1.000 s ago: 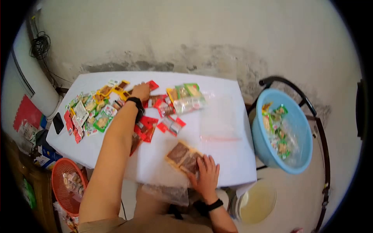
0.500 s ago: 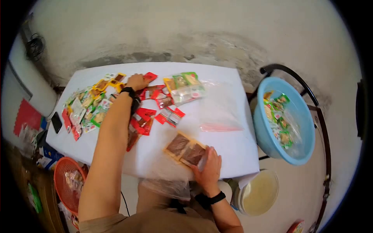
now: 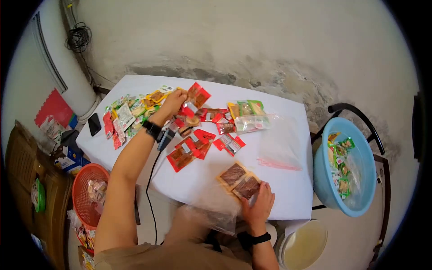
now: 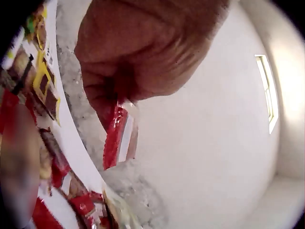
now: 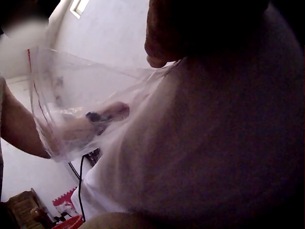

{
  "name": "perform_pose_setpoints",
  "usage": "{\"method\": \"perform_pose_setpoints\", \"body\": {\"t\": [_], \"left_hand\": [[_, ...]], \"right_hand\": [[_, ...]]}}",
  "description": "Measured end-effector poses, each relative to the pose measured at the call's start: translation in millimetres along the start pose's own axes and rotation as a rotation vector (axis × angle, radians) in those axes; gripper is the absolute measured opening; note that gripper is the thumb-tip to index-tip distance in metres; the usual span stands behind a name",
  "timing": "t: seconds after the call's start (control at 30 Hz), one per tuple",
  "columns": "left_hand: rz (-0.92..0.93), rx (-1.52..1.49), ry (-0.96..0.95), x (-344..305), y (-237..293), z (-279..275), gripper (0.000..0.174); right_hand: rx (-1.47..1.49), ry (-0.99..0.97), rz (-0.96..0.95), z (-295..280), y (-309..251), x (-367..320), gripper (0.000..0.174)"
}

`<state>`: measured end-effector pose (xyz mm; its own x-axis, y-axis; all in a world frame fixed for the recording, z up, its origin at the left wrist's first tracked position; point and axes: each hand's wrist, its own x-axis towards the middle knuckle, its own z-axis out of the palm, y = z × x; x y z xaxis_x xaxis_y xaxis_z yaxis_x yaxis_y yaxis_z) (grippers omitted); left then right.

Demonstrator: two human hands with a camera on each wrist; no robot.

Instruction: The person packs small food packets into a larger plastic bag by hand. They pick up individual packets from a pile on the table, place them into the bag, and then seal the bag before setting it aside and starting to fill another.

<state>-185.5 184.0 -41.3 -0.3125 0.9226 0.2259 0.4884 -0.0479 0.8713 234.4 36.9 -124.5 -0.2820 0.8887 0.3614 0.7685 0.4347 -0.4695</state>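
My left hand pinches a red-edged snack packet above the back of the table. In the left wrist view that packet hangs from the fingertips. At the front edge my right hand rests with extended fingers on a clear zip bag. Two brown packets with yellow edges lie under its film, and the bag's loose end hangs over the table edge. Several red packets are spread between the hands. The right wrist view shows the bag from below, while most of that hand is dark.
Green, white and yellow packets are heaped at the left near a phone. A filled bag lies beside flat clear bags. On the right stands a blue basin with packets; a red basket is on the left.
My left hand was down among the red packets and has now lifted one of them. The right hand stays at the bag with the brown packets. The head view has shifted.
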Motion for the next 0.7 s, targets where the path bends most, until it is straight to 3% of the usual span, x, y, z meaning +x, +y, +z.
{"method": "perform_pose_setpoints", "body": {"t": [0.03, 0.1, 0.13, 0.17, 0.2, 0.23, 0.27, 0.33, 0.47, 0.53, 0.57, 0.7], "left_hand": [[-0.165, -0.145, -0.048, -20.7, 4.0, -5.9, 0.025], [-0.091, 0.087, -0.045, -68.2, 12.4, -7.5, 0.024], [-0.249, -0.029, -0.176, -88.1, 10.6, -5.4, 0.027], [0.078, 0.133, -0.119, -106.2, -17.5, 6.8, 0.032], [-0.098, 0.189, -0.287, -128.0, 16.0, 12.3, 0.041], [0.355, 0.516, -0.155, -144.7, -1.7, 22.9, 0.051], [0.244, 0.474, -0.231, -159.4, -3.8, 29.4, 0.054], [0.199, 0.489, -0.194, -176.5, 5.2, 35.8, 0.054], [0.270, 0.425, -0.177, -173.9, -4.0, 27.4, 0.048], [0.180, 0.408, -0.116, -157.5, -19.5, 14.9, 0.040], [0.182, 0.455, 0.007, -148.0, -27.5, 9.3, 0.035], [0.133, 0.649, 0.126, -128.0, -33.5, -3.0, 0.028]], "right_hand": [[-0.008, 0.003, 0.005, 0.0, -0.6, -0.1, 0.081], [-0.010, 0.007, -0.001, -0.1, -0.9, -1.5, 0.079], [-0.014, 0.015, -0.004, 0.3, -0.4, -2.4, 0.079], [-0.017, 0.024, -0.010, 0.9, 0.0, -2.1, 0.078], [-0.012, 0.023, -0.030, 1.5, -0.4, -1.5, 0.078], [-0.015, 0.024, -0.018, 2.0, -0.9, -1.5, 0.077], [-0.018, 0.026, -0.001, 2.5, -0.9, -2.3, 0.076], [-0.032, 0.047, -0.034, 6.6, 2.6, -3.4, 0.075], [-0.045, 0.042, -0.030, 5.8, 1.2, -2.0, 0.073], [-0.043, 0.034, -0.022, 5.2, 1.2, -1.5, 0.073], [-0.055, 0.034, -0.025, 6.6, 2.5, -1.9, 0.073], [-0.053, 0.035, -0.022, 7.6, 2.1, -1.8, 0.072]]}}
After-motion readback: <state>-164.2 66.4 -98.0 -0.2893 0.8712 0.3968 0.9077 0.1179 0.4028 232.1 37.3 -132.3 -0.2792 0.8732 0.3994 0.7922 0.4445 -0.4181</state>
